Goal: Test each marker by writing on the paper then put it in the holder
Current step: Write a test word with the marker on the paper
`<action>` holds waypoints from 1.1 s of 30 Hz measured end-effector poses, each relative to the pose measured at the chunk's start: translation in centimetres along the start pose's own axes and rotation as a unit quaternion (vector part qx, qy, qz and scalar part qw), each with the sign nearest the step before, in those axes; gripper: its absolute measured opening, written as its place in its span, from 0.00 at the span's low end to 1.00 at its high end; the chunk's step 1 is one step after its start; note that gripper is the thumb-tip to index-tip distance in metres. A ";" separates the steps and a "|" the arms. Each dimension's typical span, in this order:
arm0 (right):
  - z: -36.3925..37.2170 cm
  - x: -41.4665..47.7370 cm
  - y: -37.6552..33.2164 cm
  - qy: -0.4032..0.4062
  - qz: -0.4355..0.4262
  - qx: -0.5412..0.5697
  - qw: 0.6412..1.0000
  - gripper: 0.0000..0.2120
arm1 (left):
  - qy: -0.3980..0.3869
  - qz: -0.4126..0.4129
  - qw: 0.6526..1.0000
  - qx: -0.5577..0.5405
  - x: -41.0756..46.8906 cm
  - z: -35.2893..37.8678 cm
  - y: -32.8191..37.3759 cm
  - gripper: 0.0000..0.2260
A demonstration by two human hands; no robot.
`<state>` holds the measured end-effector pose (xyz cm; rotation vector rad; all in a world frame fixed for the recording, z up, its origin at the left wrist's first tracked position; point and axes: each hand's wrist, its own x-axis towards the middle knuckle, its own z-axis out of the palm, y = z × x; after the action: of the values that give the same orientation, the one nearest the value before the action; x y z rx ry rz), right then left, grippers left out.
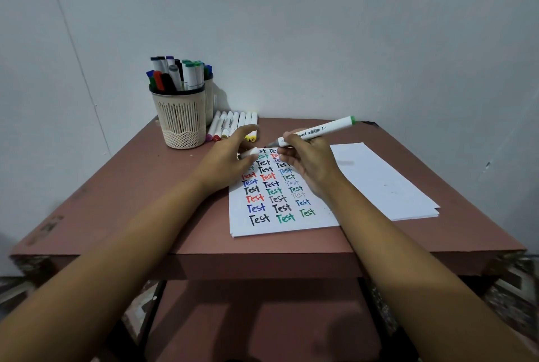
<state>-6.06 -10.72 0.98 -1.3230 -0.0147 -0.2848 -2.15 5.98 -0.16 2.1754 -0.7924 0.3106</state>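
Two stacks of paper take up the right half of the table [116,192]. The written sheet [280,227] carries three columns of the word "Test" in black, red, blue and green. It lies near the centre and reaches close to the near edge. A blank stack [385,183] lies just beside it, toward the right edge. Open tabletop runs along the left edge, from the near-left corner up to the holder [182,119].

The holder stands at the far-left corner, packed with upright markers. A second cup [209,99] stands just behind it. A row of white markers [233,123] lies flat at the far edge, just right of the holder.

Both forearms cross the near edge. The right hand [309,163] has its fingers curled round a white marker [318,130]. The marker's green end points toward the far-right corner, and its bare dark tip points left over the top of the written sheet. Whether the tip touches the paper cannot be told. The left hand [230,157], thumb extended, pinches the white cap [249,153] in its fingers, near the tip but apart from it.
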 end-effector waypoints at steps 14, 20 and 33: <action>0.3 -0.4 0.0 -0.024 0.010 -0.019 0.999 0.06 | 0.024 0.055 0.998 -0.031 -0.1 0.2 0.5 0.25; 0.2 -0.7 -0.2 -0.060 0.033 0.010 0.998 0.07 | 0.055 0.047 0.997 -0.017 -0.1 0.2 0.4 0.17; 0.2 -0.6 -0.1 -0.062 0.054 0.012 0.997 0.10 | 0.047 0.108 0.993 -0.009 -0.4 0.5 0.6 0.18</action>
<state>-6.63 -10.41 0.99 -1.3104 -0.0522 -0.1104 -2.86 5.47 -0.31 2.0455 -0.9761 0.5095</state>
